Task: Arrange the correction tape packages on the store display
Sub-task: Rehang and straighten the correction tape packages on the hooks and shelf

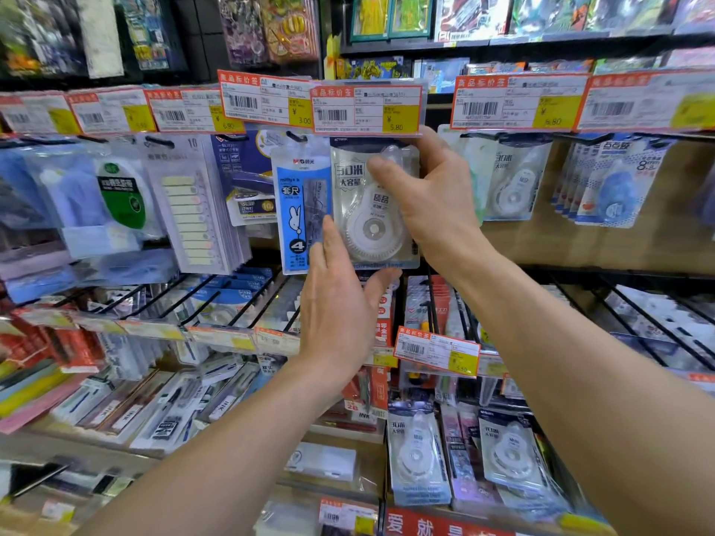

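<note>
A white correction tape package point(367, 218) hangs at the centre of the display, under a price tag reading 5.80 point(367, 106). My right hand point(429, 199) grips its right edge, thumb across the front near the top. My left hand point(340, 299) is under its lower left corner, fingers flat against the bottom edge. More of the same correction tape packages point(510, 183) hang on the hook to the right. Two others point(418, 454) hang on the lower row.
A blue ruler set package point(298, 210) hangs right beside the held package on the left. Sticky tabs point(193, 218) and a stapler pack hang further left. Blue tape packs point(611, 183) are at the right. Black wire hooks point(657, 319) jut out below.
</note>
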